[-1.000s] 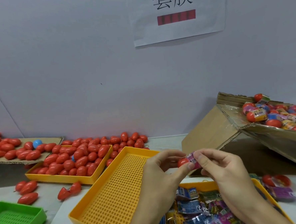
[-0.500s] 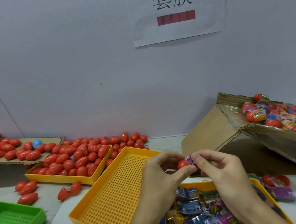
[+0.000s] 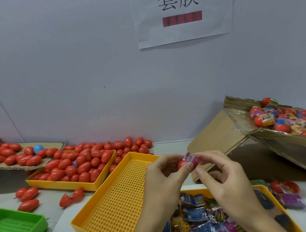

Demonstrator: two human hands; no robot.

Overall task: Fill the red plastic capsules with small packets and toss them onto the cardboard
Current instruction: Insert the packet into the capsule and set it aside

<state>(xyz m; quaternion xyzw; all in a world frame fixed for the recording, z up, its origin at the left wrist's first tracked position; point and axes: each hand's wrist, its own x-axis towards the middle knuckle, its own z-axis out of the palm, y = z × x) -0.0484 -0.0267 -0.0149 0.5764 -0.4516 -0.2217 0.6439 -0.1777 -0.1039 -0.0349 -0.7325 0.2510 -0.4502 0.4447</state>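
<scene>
Both hands (image 3: 197,181) pinch a red capsule (image 3: 181,164) holding a pink packet (image 3: 192,158)

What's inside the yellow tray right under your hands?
The yellow tray holds a heap of small packets, blue, purple and yellow ones. The left hand and right hand cover much of it, so its bottom and further contents stay hidden.

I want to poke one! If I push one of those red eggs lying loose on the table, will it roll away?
Probably it would wobble and curve off, since the red egg is rounded and narrower at one end. Its glossy shell looks smooth, so it may slip from fingers. It looks like thin plastic, so likely light and quick to skid.
</scene>
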